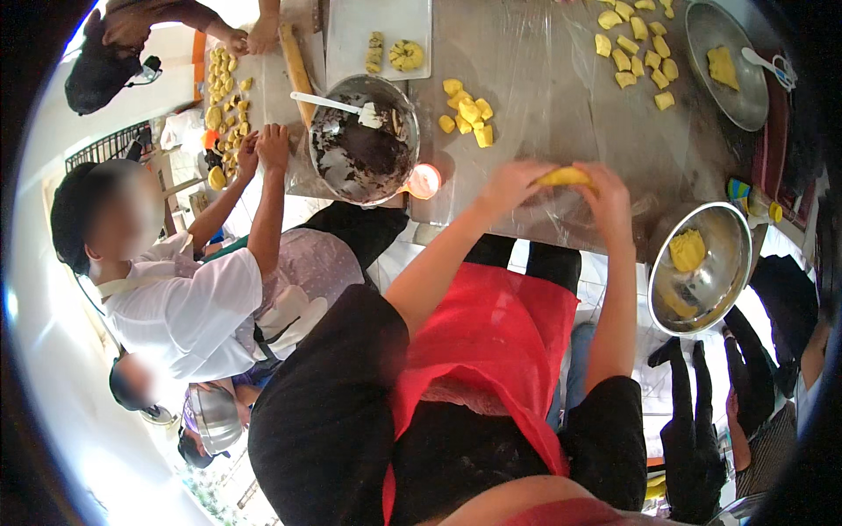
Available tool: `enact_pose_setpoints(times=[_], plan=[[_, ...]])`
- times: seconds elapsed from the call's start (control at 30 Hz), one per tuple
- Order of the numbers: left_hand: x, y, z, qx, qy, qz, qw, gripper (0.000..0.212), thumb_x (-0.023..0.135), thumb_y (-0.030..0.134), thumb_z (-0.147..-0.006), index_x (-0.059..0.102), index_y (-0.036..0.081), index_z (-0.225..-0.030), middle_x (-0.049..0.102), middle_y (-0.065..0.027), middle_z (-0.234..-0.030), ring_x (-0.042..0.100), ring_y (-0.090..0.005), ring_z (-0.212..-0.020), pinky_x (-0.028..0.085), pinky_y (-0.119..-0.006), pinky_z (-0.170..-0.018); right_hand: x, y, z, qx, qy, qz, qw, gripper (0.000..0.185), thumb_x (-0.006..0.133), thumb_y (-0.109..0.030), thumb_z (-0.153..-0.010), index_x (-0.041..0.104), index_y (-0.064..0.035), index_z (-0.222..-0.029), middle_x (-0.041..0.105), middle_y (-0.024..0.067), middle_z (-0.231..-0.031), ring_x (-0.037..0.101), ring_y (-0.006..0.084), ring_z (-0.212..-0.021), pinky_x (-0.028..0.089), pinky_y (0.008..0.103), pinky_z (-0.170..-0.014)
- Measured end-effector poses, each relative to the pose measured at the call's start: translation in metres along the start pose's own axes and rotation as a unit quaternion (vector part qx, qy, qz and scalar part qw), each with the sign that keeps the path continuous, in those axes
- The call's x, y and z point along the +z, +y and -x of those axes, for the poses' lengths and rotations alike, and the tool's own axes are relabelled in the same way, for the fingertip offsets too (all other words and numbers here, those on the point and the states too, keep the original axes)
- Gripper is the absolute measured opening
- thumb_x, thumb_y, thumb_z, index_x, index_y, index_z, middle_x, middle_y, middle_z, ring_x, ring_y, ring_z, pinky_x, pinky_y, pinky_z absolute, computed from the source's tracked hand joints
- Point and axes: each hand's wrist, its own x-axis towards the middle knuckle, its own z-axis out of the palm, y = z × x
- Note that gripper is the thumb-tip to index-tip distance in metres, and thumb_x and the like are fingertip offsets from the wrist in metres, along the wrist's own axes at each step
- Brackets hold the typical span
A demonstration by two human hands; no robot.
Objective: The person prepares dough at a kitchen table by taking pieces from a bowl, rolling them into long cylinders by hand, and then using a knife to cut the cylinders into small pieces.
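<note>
Above the near edge of the table, my left hand point(510, 187) and my right hand point(606, 194) grip opposite ends of a short strip of yellow dough point(564, 177). Both hands are slightly blurred. Just beyond my left hand, a small heap of cut yellow dough pieces point(468, 110) lies on the plastic-covered table point(526, 59). More cut dough pieces point(637, 46) are scattered farther off to the right. A steel bowl point(700, 268) with a lump of yellow dough point(687, 250) stands at the table edge, right of my right hand.
At left, a metal bowl point(364, 138) smeared with dark filling holds a white spatula point(329, 102). Beside it are an orange cup point(423, 181) of white powder, a rolling pin point(296, 72) and a white tray point(342, 26). Co-workers' hands point(266, 148) work farther left. Another metal bowl point(707, 26) sits far right.
</note>
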Motion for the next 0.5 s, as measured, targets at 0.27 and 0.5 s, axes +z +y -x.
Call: enact_pose_setpoints(times=[0.27,0.5], plan=[[-0.043,0.004,-0.041,0.041,0.158,-0.328,0.93,0.029,0.067,0.024,-0.071,0.067,0.018,-0.1,0.061,-0.007,-0.103,0.058,-0.027,-0.092,0.046,-0.033,-0.082,0.0,0.031,-0.034,-0.058,0.053,0.148,0.986,0.034,0.06,-0.005,-0.076,0.06,-0.0116,-0.109,0.058,0.0081,-0.112,0.051,0.0287,-0.106,0.035,0.0447,-0.096],[-0.006,0.001,-0.099,0.097,0.205,-0.181,0.957,0.032,0.057,0.018,-0.08,0.061,0.007,-0.109,0.056,-0.0043,-0.117,0.043,-0.0284,-0.121,0.029,-0.046,-0.102,0.042,0.04,-0.095,-0.001,0.26,0.131,0.957,0.037,0.04,-0.029,-0.093,0.051,-0.0095,-0.123,0.048,0.011,-0.129,0.035,0.0358,-0.125,0.019,0.0572,-0.104]])
